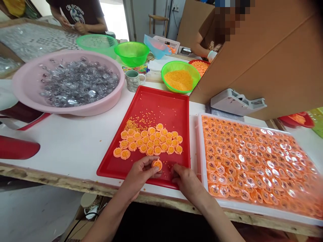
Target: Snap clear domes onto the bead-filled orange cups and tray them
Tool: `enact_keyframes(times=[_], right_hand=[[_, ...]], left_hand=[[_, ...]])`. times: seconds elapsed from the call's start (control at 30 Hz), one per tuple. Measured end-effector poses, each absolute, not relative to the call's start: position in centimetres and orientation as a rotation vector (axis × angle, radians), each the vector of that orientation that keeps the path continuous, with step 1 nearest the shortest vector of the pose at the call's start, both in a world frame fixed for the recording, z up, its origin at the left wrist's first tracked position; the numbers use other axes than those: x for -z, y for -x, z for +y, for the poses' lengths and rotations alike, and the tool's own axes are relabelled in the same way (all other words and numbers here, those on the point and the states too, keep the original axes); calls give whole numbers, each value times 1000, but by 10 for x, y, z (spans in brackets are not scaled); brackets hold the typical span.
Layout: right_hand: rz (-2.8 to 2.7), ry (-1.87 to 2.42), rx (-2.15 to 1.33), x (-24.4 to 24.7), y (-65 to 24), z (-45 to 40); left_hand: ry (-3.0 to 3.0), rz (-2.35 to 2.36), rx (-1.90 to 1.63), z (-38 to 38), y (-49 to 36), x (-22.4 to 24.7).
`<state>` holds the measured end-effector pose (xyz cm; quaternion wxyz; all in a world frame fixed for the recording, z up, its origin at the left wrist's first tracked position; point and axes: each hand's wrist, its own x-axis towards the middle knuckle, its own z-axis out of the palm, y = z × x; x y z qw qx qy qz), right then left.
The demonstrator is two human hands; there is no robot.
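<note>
Left forearm (108, 211) and right forearm (217, 215), bare, from seven and five o'clock; clock centred on the held piece, twelve away from the body.

Left hand (140, 173): thumb and fingers pinching one round orange plastic piece (157, 164) by the edge, small tab toward twelve, orange pellets inside; place, over the near end of the red tray (166, 101).

Right hand (186, 178): just beside, toward four o'clock; fingers curled and pressed together, contents, if any, hidden, cannot tell.

Filled pieces (150, 144): same kind, clustered from ten to one o'clock, many touching.

Loose pellets (133, 125): thickest at eleven o'clock, on the red tray, strays beyond.

Pink basin (27, 77): ten o'clock, with clear plastic shells (80, 82).

Green bowl (179, 66): between twelve and one, with more orange pellets.

White tray (202, 151): three o'clock, rows of orange pieces with glossy clear tops (243, 173).

Handling notes, by judgement: best held level, opening upward, against spillage; grip light, on the outer wall, thumb clear of the pellets; rim free of strays; work low over the red tray, well off the clustered neighbours.
</note>
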<state>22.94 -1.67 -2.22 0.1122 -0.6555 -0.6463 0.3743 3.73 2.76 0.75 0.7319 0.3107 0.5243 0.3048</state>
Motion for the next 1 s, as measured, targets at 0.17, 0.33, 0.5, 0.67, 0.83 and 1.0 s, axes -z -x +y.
enact_keyframes(times=[0.17,0.33,0.5,0.67,0.83,1.0], right_hand=[[-1350,1678,-1349,16,-239,-20],[-841,1435,-1567,6,-239,-16],[-725,1456,-1594,8,-235,-11],[-869,1617,-1370,12,-232,-15],[-1159,1743,-987,11,-228,-22],[-1267,1739,-826,13,-225,-31]], left_hand=[[-706,1125,-603,26,-40,-10],[-766,1015,-559,24,-51,-9],[-788,939,-541,19,-64,-2],[-1021,1008,-575,14,-72,4],[-1365,1037,-620,13,-74,10],[-1415,996,-738,14,-72,14]])
